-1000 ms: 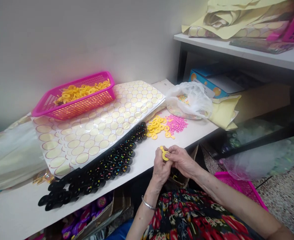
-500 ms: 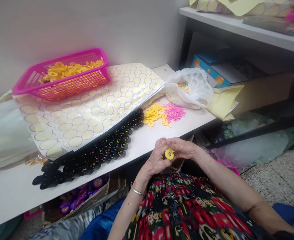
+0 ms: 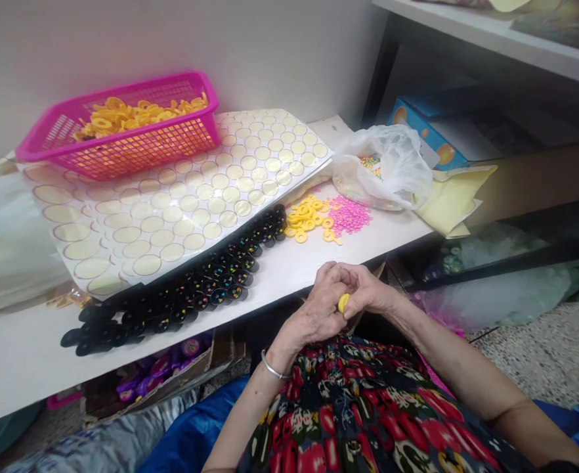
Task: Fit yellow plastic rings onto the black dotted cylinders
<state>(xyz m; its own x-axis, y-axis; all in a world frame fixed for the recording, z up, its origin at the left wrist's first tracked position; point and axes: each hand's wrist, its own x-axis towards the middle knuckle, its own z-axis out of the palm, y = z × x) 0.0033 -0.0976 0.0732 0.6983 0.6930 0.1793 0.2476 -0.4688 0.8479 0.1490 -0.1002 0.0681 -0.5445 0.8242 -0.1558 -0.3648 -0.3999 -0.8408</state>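
Just past the table's front edge, above my lap, my left hand [image 3: 319, 305] and my right hand [image 3: 371, 292] meet with curled fingers. Between them they hold a small round yellow plastic piece [image 3: 343, 303], now seen partly edge-on. Most of it is covered by my fingers. Beyond the hands, a small pile of yellow plastic rings [image 3: 306, 217] lies on the white table [image 3: 279, 263], beside a spread of tiny pink pieces [image 3: 349, 215]. To the left stand rows of small black round cups [image 3: 205, 282], many with coloured bits in them.
A pink basket [image 3: 142, 148] of yellow rings rests on sheets of round stickers [image 3: 186, 203]. An open plastic bag [image 3: 398, 167] with coloured beads sits behind the pink pieces. A blue box [image 3: 425, 135] stands at right under a shelf [image 3: 506, 36]. Below the table is a carton [image 3: 201, 371] of purple items.
My right thumb has come over onto the yellow piece, whose round face with a pink centre showed before and is now turned away. The whole view has shifted slightly.
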